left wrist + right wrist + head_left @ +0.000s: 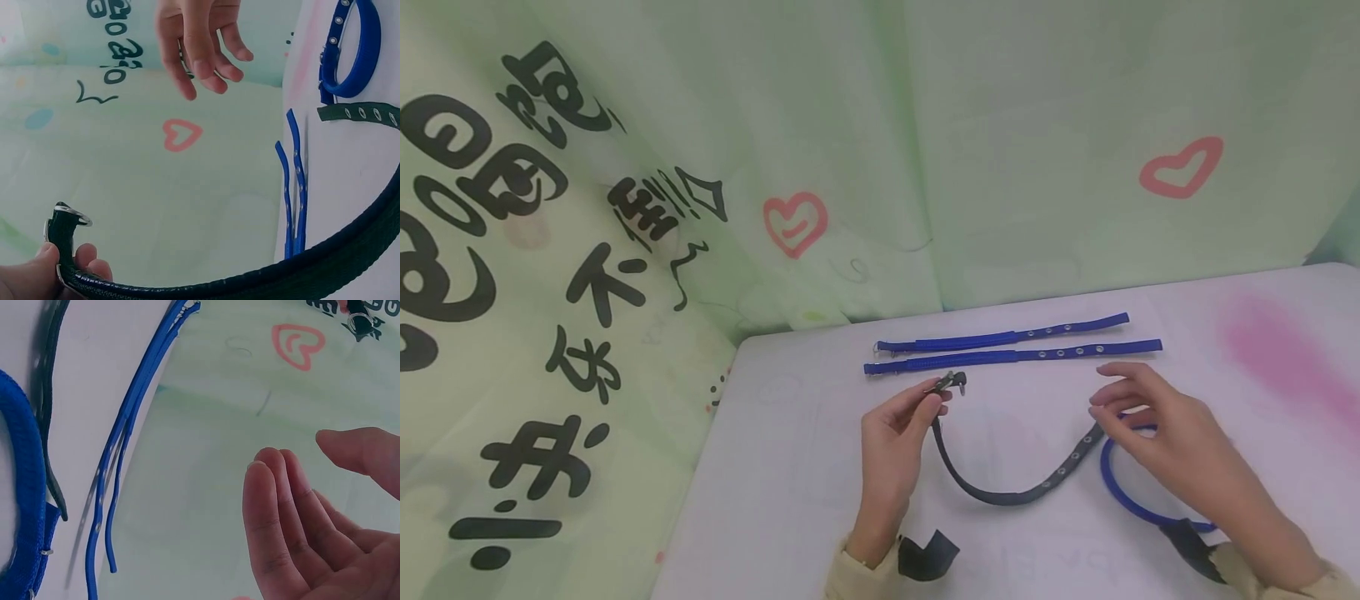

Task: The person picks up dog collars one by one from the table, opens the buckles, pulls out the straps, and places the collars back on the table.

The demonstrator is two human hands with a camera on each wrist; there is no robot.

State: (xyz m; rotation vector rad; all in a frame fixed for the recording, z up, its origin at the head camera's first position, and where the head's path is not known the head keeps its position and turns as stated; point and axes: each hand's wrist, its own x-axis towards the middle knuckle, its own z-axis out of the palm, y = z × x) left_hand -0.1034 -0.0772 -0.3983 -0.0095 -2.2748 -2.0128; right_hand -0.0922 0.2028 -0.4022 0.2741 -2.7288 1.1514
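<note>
My left hand [889,454] pinches a dark buckled collar strap [1000,499] at its buckle end, between thumb and fingers. The strap hangs in a curve to the right, its eyelets [1061,472] toward the free end. In the left wrist view, that free end [331,113] is apart from my right hand [1183,442], which holds nothing. The right wrist view shows its fingers [259,519] extended and the thumb spread away. Below the right hand, a blue collar [1122,492] lies fastened into a loop, partly hidden by hand and wrist.
Two blue collar straps, the upper one [970,341] and the lower one [958,362], lie straight and side by side near the back of the white table [767,467]. A green curtain [1037,167] with writing and hearts hangs behind and to the left.
</note>
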